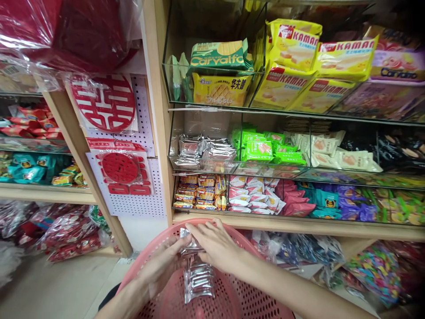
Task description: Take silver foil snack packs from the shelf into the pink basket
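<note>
Over a pink perforated plastic basket (139, 270), both of my hands are closed around small silver foil snack packets (190, 244). My left hand (166, 261) grips them from the left, its thumb on top. From the right, my right hand (215, 243) presses its fingers over the same packets, partly covering them. Just below the hands, a row of silver packets (199, 281) stands stacked in the basket. Similar silver packets (206, 148) fill the left compartment of the middle shelf in front of me.
Glass-fronted shelves hold yellow wafer packs (292, 48), green packets (259, 146) and small orange-wrapped snacks (201, 192). A wooden post (157, 110) stands left of them, beside a pegboard with red paper cut-outs (102, 102). Bagged goods (375, 270) lie below the shelf at right.
</note>
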### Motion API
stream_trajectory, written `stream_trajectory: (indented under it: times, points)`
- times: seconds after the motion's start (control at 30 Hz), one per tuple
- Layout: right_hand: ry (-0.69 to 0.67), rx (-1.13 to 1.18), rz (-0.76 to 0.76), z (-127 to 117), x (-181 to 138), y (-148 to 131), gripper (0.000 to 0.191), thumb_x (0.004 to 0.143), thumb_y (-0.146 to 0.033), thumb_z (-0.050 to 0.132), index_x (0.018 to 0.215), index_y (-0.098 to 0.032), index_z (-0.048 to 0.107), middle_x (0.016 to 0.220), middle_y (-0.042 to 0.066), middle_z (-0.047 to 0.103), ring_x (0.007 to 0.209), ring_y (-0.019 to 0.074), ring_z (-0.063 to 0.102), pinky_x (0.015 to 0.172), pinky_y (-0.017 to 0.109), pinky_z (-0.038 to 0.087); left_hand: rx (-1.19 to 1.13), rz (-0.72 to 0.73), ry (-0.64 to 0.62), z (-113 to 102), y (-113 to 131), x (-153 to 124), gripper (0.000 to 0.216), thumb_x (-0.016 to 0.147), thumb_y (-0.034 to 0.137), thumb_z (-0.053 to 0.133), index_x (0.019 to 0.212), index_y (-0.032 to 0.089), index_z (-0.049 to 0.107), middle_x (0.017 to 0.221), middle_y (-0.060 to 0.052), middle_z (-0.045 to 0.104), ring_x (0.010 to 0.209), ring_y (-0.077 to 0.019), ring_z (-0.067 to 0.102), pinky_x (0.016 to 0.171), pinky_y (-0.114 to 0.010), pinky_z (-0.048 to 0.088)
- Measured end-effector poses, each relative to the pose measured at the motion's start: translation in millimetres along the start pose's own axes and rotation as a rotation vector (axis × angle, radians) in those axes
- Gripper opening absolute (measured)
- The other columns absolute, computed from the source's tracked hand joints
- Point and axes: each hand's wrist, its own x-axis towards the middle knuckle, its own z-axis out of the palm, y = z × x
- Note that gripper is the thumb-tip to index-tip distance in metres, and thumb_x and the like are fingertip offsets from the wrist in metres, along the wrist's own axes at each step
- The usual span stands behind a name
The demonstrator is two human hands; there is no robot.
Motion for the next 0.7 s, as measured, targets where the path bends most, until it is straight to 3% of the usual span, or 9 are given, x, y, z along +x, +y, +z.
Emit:
stream_trajectory:
  times: [0.13,0.27,0.47,0.6,0.7]
  points:
    - [-0.036,0.087,0.019,1.5,1.3,6.7,0.073,0.072,-0.021,0.065,0.138,-0.018,0.033,0.118,0.012,0.06,0.109,0.0296,0.052,0.093,0.049,0.036,0.028,-0.034,0.043,-4.0,-3.2,7.8,0.029,0.072,0.039,0.071,0.09,0.017,0.065,0.085,-0.005,0.068,0.079,-0.0159,0.061,0.072,-0.028,0.045]
    - [0.027,0.208,0.08,8.3,-9.8,17.5,0.092,0.065,-0.038,0.073,0.142,-0.024,0.025,0.134,0.011,0.048,0.12,0.0313,0.044,0.098,0.05,0.035,0.001,-0.071,0.043,-14.2,-10.8,10.1,0.031,0.074,0.041,0.069,0.095,0.018,0.064,0.093,-0.007,0.07,0.082,-0.0165,0.063,0.076,-0.028,0.046]
    - [0.099,0.543,0.338,40.8,-43.8,40.2,0.098,0.066,-0.039,0.071,0.145,-0.022,0.017,0.148,0.011,0.031,0.135,0.0275,0.028,0.11,0.046,0.026,0.022,-0.089,0.081,-33.2,-17.1,1.3,0.038,0.077,0.044,0.065,0.104,0.019,0.06,0.105,-0.008,0.07,0.097,-0.0179,0.063,0.082,-0.028,0.043]
    - [0.13,0.7,0.398,63.3,-55.0,34.6,0.093,0.067,-0.038,0.07,0.144,-0.024,0.02,0.147,0.011,0.034,0.134,0.0255,0.032,0.11,0.045,0.027,0.01,-0.101,0.115,-27.5,-17.8,-0.8,0.042,0.076,0.044,0.066,0.108,0.018,0.057,0.11,-0.009,0.068,0.1,-0.0193,0.062,0.083,-0.029,0.044]
    - [0.17,0.699,0.383,65.5,-53.9,22.5,0.09,0.065,-0.035,0.072,0.142,-0.026,0.027,0.143,0.008,0.04,0.131,0.0251,0.036,0.109,0.044,0.029,-0.017,-0.094,0.103,-13.9,-16.6,-1.3,0.043,0.072,0.041,0.07,0.106,0.017,0.055,0.109,-0.011,0.068,0.099,-0.0218,0.063,0.084,-0.032,0.045]
